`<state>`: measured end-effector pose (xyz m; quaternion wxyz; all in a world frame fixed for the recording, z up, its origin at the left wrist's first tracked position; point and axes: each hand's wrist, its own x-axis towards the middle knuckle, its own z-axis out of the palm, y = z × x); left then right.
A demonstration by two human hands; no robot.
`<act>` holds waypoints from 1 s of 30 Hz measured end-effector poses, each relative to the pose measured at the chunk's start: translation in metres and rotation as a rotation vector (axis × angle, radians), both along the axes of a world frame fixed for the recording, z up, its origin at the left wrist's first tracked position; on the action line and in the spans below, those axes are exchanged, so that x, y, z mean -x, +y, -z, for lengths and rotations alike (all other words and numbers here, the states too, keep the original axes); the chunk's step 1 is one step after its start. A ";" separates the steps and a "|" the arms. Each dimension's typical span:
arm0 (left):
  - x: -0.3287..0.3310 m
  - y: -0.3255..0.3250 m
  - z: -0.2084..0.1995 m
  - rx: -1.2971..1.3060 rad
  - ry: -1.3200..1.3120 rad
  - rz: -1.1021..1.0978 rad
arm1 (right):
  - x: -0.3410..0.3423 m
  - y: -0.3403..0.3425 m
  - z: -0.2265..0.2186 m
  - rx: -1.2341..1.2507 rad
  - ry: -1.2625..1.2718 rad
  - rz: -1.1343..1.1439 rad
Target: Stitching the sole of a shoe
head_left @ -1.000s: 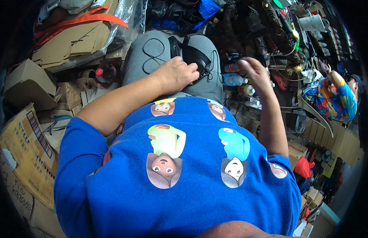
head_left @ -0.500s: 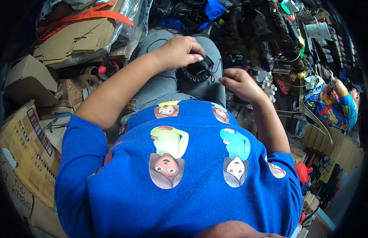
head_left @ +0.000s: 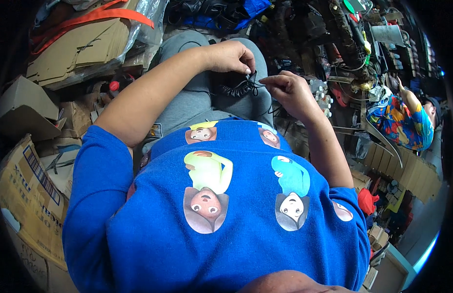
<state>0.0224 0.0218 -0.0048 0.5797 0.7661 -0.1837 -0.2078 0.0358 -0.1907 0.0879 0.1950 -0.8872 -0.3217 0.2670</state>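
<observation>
On my grey-trousered knee lies a small dark piece (head_left: 234,90) with a row of black cord loops along its curved near edge; its exact kind is unclear. From above, my left hand (head_left: 231,56) bends over it, thumb and fingers closed on its upper right part. Just to the right, my right hand (head_left: 288,91) pinches a thin black cord (head_left: 260,86) that runs from the edge of the piece. A loose loop of this cord shows between the two hands. The fingers of my left hand partly cover the piece.
Flattened cardboard (head_left: 97,44) with an orange strap (head_left: 124,13) lies at the upper left. A bottle with a red cap (head_left: 114,86) stands beside my left forearm. Small white-capped bottles (head_left: 323,97) are right of my knee. Another person (head_left: 407,119) in a colourful shirt sits farther right.
My right hand has moved up and left to the dark piece and now pinches its cord. The piece has tilted under my left hand. The whole view has shifted slightly.
</observation>
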 end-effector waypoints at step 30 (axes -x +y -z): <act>0.001 0.006 0.011 -0.036 -0.111 0.062 | -0.017 -0.005 0.037 -0.083 0.224 0.108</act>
